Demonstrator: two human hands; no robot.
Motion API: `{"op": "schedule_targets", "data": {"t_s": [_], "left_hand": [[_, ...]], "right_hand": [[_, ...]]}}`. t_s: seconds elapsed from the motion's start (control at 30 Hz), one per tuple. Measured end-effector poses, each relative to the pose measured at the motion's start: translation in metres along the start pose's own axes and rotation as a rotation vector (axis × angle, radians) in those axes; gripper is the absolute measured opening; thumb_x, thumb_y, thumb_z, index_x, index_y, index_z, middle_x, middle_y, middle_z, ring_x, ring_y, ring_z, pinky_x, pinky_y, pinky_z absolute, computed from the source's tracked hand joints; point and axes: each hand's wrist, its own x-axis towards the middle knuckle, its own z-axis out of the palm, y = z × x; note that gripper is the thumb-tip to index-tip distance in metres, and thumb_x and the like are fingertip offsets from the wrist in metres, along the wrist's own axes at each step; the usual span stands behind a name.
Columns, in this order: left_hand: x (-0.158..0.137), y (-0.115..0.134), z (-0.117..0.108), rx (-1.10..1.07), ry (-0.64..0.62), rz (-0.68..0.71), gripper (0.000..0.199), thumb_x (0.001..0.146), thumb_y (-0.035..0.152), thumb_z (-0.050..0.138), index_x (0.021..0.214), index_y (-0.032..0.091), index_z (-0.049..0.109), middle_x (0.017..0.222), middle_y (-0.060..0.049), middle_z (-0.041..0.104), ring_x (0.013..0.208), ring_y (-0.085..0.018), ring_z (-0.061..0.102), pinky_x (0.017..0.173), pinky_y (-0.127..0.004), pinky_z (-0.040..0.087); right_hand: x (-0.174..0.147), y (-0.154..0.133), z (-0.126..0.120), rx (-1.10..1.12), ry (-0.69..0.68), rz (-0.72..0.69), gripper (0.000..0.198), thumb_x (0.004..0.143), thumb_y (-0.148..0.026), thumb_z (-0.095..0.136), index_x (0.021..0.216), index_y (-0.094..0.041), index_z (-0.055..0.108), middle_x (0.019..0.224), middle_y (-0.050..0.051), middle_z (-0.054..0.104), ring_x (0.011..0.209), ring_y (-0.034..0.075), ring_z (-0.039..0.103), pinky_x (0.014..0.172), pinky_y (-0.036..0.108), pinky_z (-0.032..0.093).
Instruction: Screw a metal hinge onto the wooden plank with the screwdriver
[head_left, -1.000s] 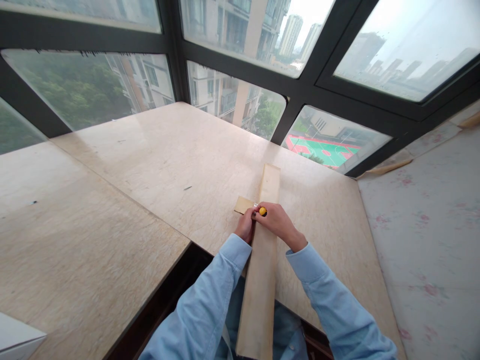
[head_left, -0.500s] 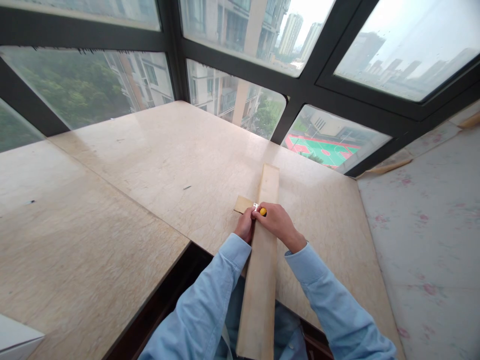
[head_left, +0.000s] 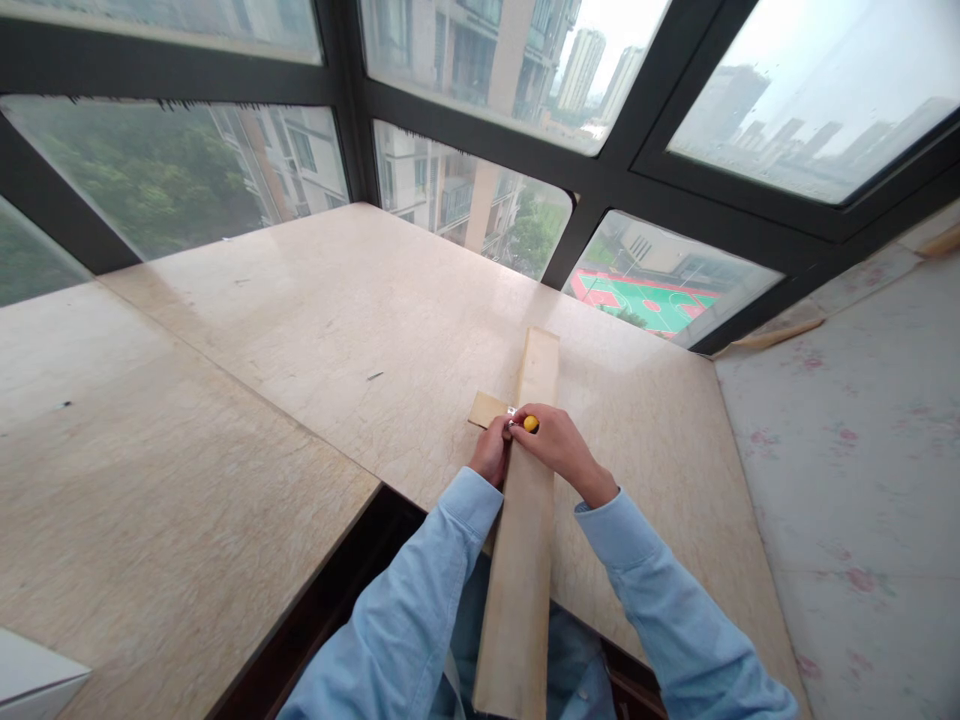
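Observation:
A long, pale wooden board (head_left: 517, 560) runs away from my body across the table's front edge. From its left side a short wooden piece (head_left: 487, 408) juts out. Where the two meet, a small shiny metal bracket (head_left: 512, 411) shows between my fingertips; its exact shape is too small to tell. My left hand (head_left: 491, 450) is closed, pinching at the bracket beside the board. Above the board, my right hand (head_left: 553, 440) is curled around a screwdriver (head_left: 531, 424), of which only the round yellow handle end shows. Its fingertips meet the left ones at the bracket.
The marbled tabletop (head_left: 300, 300) reaches to the dark window frames (head_left: 352, 140). A thin screw-like piece (head_left: 375, 376) lies left of the boards, and a small dark bit (head_left: 67, 404) farther left. A white box corner (head_left: 34, 670) is at lower left; a flowered wall (head_left: 847, 480) bounds the right.
My right hand and the yellow handle end have shifted very slightly to the right. My left hand and both wooden pieces stay in place.

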Motion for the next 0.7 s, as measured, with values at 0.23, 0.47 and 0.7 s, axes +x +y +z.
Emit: {"op": "schedule_targets", "data": {"t_s": [0.23, 0.47, 0.7], "left_hand": [[0.0008, 0.0, -0.0025, 0.013, 0.004, -0.018, 0.02, 0.067, 0.032, 0.067, 0.072, 0.013, 0.068, 0.067, -0.004, 0.066, 0.069, -0.018, 0.06, 0.066, -0.028, 0.045], [-0.0018, 0.001, 0.0016, 0.006, 0.006, 0.019, 0.017, 0.064, 0.03, 0.066, 0.067, 0.014, 0.067, 0.072, -0.006, 0.069, 0.075, -0.02, 0.061, 0.071, -0.03, 0.046], [-0.0008, 0.0016, -0.001, -0.008, -0.024, -0.027, 0.018, 0.067, 0.031, 0.066, 0.071, 0.013, 0.067, 0.066, -0.004, 0.064, 0.069, -0.018, 0.059, 0.067, -0.028, 0.045]], "right_hand": [[-0.0007, -0.0081, -0.0008, -0.134, -0.018, 0.089, 0.019, 0.088, -0.03, 0.058, 0.078, -0.02, 0.071, 0.083, 0.006, 0.074, 0.078, 0.021, 0.066, 0.067, 0.028, 0.041], [0.0002, -0.0052, -0.0028, -0.046, -0.04, -0.035, 0.012, 0.081, -0.013, 0.06, 0.084, -0.019, 0.07, 0.09, 0.005, 0.074, 0.085, 0.02, 0.066, 0.076, 0.028, 0.044], [0.0011, -0.0019, -0.0011, -0.037, 0.016, 0.037, 0.007, 0.082, -0.025, 0.066, 0.083, -0.019, 0.069, 0.085, 0.006, 0.074, 0.08, 0.02, 0.066, 0.072, 0.027, 0.043]]}}
